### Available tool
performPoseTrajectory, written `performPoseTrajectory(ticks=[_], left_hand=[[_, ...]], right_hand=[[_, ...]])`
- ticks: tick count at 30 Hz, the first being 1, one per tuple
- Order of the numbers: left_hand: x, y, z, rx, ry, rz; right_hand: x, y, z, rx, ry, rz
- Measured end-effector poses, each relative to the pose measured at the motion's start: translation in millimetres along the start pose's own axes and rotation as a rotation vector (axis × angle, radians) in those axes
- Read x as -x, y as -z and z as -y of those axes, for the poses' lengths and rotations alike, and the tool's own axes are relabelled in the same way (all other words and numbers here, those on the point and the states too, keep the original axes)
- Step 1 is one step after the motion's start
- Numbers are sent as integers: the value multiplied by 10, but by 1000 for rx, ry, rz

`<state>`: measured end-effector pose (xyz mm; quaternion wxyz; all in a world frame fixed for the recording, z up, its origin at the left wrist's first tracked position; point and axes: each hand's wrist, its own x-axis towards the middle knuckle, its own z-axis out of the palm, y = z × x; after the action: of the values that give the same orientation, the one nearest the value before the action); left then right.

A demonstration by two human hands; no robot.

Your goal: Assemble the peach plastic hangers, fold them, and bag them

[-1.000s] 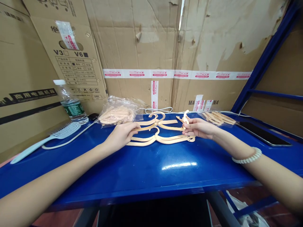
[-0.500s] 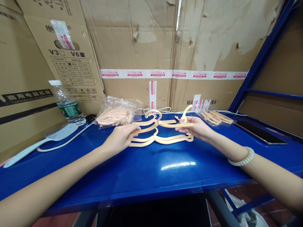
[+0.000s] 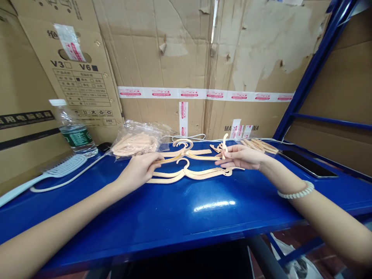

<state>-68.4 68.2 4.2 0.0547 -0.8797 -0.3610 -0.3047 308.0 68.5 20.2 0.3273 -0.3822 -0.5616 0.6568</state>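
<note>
My left hand (image 3: 140, 169) is closed around the left arm of a cream plastic clothes hanger (image 3: 201, 157), raised slightly above the table. Between the thumb and fingers of my right hand (image 3: 245, 157) is a small curved cream hook piece (image 3: 224, 143), upright at the tip of the hanger's right arm. Whether the two parts are joined, I cannot tell. Just in front lie more cream hangers (image 3: 168, 180), close together, with a curled hook piece at their right end. Behind the held hanger are another hanger and a few loose hook pieces (image 3: 215, 148).
On the blue table (image 3: 162, 217), a plastic bag of cream parts (image 3: 136, 144) lies at back left. A water bottle (image 3: 76, 133) and a pale hairbrush (image 3: 65, 166) are farther left. At right are a bag of straight pieces (image 3: 258, 145) and a phone (image 3: 309, 163). Cardboard (image 3: 162, 66) walls the back.
The hook piece in my right hand has turned more upright and come down to the hanger's right tip. The whole view has shifted slightly; my left hand keeps its grip.
</note>
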Motion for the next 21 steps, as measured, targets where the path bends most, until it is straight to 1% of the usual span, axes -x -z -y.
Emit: performPoseTrajectory(ticks=[3, 7, 10, 14, 21], left_hand=[[2, 2, 5, -16, -1, -1], [0, 13, -2, -17, -1, 20], [-4, 15, -11, -14, -2, 25], [-5, 12, -17, -6, 2, 21], [-5, 16, -35, -1, -10, 22]], right_hand=[[-23, -48, -20, -28, -43, 12], [-35, -115, -16, -48, -63, -54], [-20, -144, 8, -64, -53, -90], [-6, -153, 26, -67, -60, -99], [-37, -160, -4, -47, -37, -142]])
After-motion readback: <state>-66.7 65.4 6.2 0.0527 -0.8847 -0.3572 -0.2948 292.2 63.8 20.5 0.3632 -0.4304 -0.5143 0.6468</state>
